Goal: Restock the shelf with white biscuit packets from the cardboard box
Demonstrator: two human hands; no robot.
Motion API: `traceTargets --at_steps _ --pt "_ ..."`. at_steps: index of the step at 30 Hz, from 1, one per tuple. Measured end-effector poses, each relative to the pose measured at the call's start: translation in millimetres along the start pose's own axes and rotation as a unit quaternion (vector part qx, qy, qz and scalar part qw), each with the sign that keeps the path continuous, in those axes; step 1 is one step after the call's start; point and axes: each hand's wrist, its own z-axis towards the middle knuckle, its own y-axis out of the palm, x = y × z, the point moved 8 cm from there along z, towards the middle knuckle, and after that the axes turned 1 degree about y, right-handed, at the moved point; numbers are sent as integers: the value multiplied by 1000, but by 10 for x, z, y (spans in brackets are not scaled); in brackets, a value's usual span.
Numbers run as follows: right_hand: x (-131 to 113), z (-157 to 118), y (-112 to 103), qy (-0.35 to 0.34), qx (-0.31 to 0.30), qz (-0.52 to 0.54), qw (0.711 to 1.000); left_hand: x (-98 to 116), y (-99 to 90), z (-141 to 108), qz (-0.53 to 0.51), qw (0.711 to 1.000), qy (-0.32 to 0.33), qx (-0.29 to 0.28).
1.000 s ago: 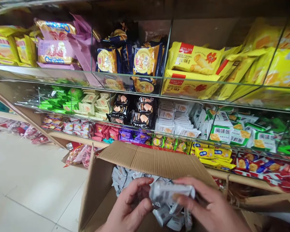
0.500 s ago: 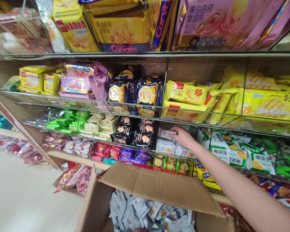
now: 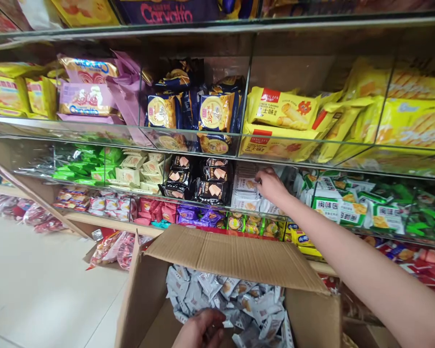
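Observation:
My right hand (image 3: 271, 186) reaches into the low glass-fronted shelf compartment. Its fingers pinch the end of a small grey-white snack packet (image 3: 245, 183), which lies on a stack of similar packets (image 3: 245, 202). Below, an open cardboard box (image 3: 235, 249) holds a loose heap of grey-white packets (image 3: 199, 290). At the near side of the heap is my left hand (image 3: 203, 328), its fingers bent but apart, with the fingertips close to the packets. Part of the left hand is cut off by the bottom edge.
Black packets (image 3: 213, 186) stand left of the stack, green-and-white packets (image 3: 348, 205) right of it. A shelf with yellow packs (image 3: 281, 111) overhangs the right hand. The box's raised flap leans toward the lower shelf. Tiled floor (image 3: 39, 275) shows at left.
My right hand has lowered the packet flat onto the stack. My left hand has come further into view over the heap in the box. The camera view has tilted down.

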Motion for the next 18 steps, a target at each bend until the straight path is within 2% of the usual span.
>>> traceTargets --at_steps 3,5,6,7,9,10,11,12,14,16,18 --pt "-144 -204 -328 -12 50 33 998 -62 -81 36 41 997 22 59" --pt "-368 -580 -603 -44 94 109 989 -111 -90 31 58 996 31 58" --pt "-527 -833 -661 -76 82 156 981 -136 -79 22 62 997 31 46" --pt "-692 -1114 -637 -103 42 198 974 -162 -67 9 65 997 27 32" --pt "-1089 -1764 -393 -205 -84 250 943 -210 -47 -21 71 997 6 10" --pt "-1235 -2078 -264 -251 -100 246 931 -228 -40 -34 74 997 -6 4" --pt "-1342 -2356 -133 -296 -84 215 927 -239 -32 -44 77 997 -18 -1" --pt "-1362 -2552 95 -284 -103 181 936 -242 -20 -50 80 996 -25 -7" --pt "-1296 -2807 583 -219 -162 160 949 -240 15 -51 86 996 -29 -22" --pt "-1156 -2948 1027 -133 -212 133 959 -268 45 -50 87 995 -27 -28" --pt "-1060 -3032 1355 -88 -220 80 968 -344 64 -54 85 996 -24 -27"
